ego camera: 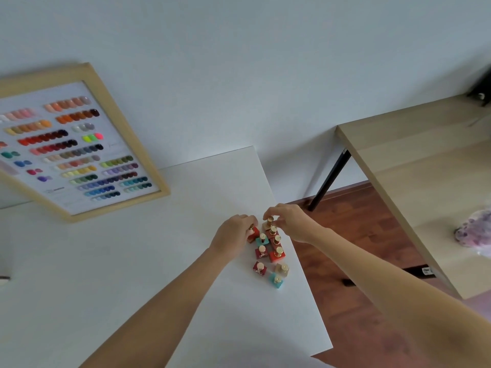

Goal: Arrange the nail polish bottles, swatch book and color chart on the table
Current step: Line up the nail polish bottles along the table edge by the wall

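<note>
Several small nail polish bottles [269,252] with gold caps stand clustered near the right edge of the white table [132,261]; they are red, teal and beige. My left hand [233,235] grips a red bottle [253,233] at the cluster's far left. My right hand [291,221] pinches the gold cap of a beige bottle [269,223] at the far end. The framed color chart [71,144], with rows of colored swatches, leans against the wall at the back left. No swatch book is in view.
A wooden table [425,166] with black legs stands to the right, across a gap of red-brown floor [353,235]. A purple patterned bag [475,229] lies on it. A small pale object [4,278] shows at the left edge.
</note>
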`<state>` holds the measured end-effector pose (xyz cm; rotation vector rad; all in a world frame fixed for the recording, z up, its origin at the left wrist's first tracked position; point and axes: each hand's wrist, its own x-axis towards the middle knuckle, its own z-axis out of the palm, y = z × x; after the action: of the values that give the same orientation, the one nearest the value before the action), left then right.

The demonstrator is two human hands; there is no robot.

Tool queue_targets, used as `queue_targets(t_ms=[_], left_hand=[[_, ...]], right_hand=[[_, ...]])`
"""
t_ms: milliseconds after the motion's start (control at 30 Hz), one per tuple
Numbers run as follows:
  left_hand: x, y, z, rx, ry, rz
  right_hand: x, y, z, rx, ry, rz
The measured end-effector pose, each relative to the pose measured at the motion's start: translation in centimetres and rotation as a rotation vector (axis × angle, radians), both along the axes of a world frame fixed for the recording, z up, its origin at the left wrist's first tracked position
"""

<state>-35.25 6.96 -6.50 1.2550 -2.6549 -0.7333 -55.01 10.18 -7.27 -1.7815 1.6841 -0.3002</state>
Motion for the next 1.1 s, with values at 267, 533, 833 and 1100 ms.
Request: queue_targets(t_ms=[267, 533, 833, 1100], left_hand=[[2.5, -0.2, -0.3, 0.022, -0.028, -0.015], [4.2, 0.4, -0.1, 0.03, -0.003, 0.006], [4.5, 1.3, 0.0, 0.065, -0.009, -0.005], [3.8, 2.5, 0.1, 0.03, 0.016, -0.02]], right_hand=[[0.5, -0.5, -0.6, -0.105, -0.012, -0.049], [-0.7, -0.1, 0.4, -0.209, -0.014, -0.13], [-2.9, 6.7, 2.1, -0.174, 0.019, -0.221], [-0.3, 12.5, 0.2, -0.1, 0.05, -0.07]])
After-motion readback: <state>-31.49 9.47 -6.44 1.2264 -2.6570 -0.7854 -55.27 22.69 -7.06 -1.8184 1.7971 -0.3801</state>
